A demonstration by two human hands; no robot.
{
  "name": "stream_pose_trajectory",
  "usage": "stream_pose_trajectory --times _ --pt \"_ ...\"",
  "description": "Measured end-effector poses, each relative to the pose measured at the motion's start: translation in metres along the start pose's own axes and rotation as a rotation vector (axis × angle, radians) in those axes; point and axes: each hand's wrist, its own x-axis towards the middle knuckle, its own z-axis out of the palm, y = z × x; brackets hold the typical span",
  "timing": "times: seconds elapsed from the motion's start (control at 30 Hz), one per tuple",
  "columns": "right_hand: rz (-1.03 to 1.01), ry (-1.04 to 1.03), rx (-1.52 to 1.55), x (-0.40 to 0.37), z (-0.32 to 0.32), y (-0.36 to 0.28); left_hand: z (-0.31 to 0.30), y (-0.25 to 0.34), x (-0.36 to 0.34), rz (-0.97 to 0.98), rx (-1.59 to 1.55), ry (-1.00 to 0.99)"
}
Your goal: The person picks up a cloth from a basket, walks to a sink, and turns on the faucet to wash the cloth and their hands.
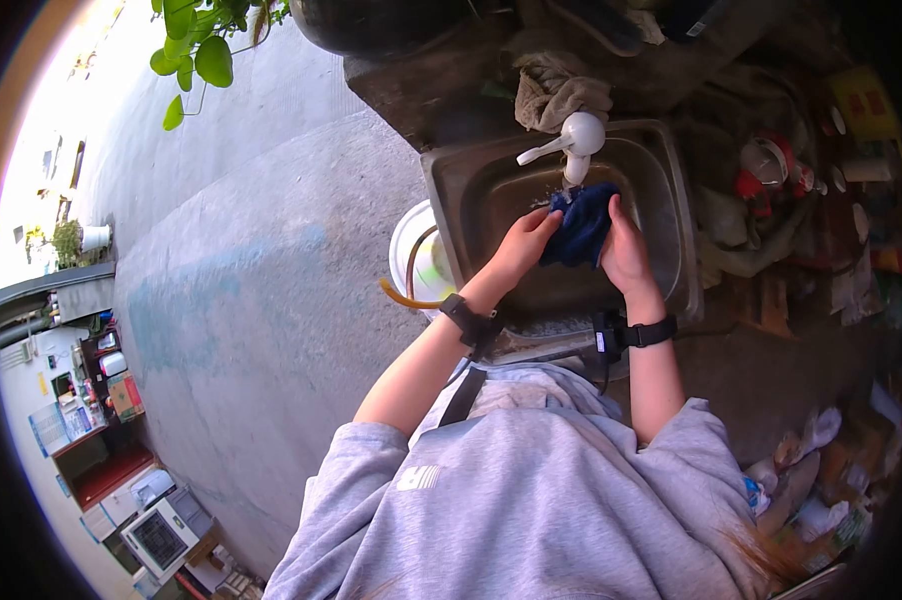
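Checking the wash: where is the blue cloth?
Head view, centre-right: the blue cloth is over the steel sink, just under the white tap, held between the left hand and right hand.

Reaching forward with both forearms bare, elbows bent slightly outward. Pinching inward with the left grip [523, 245], fingers curled toward the right grip [626, 250]. Clasping with the right grip, thumb raised, palm facing the left grip, just beside it.

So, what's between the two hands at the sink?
In the head view, a dark blue cloth lies between the left hand and right hand, both gripping it, below the white tap.
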Motion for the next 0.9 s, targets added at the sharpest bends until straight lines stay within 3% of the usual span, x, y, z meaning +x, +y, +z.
stream_pose_trajectory --times 0.13,0.2,0.27,0.33,0.43,0.57,0.67,0.77,0.9 --pt "-0.054 0.119 -0.099 0.008 -0.015 0.009 -0.001 0.001 0.0 0.107 0.299 0.097" --pt "-0.22 0.182 -0.345 0.029 -0.06 0.037 0.0 0.0 0.0 0.125 0.367 0.111" --pt "-0.241 0.255 -0.381 0.033 -0.064 0.042 0.004 -0.005 0.002 0.207 0.38 0.145" --pt "-0.115 0.339 -0.208 0.024 -0.03 0.029 0.008 -0.014 0.005 0.35 0.338 0.196" --pt "-0.291 0.395 -0.332 0.029 -0.02 0.044 0.008 -0.012 0.004 0.255 0.392 0.196" --pt "-0.017 0.503 -0.24 0.036 -0.03 0.067 0.01 -0.005 -0.001 0.257 0.231 0.144" --pt "0.274 -0.047 0.354 0.034 -0.044 0.062 0.014 -0.005 -0.002 0.243 0.06 0.085" --pt "0.245 0.032 0.435 0.033 -0.034 0.059 0.011 -0.002 -0.004 0.206 -0.1 0.108" --pt "0.143 0.079 0.236 0.031 -0.031 0.052 -0.011 -0.022 0.01 0.13 -0.268 0.176"
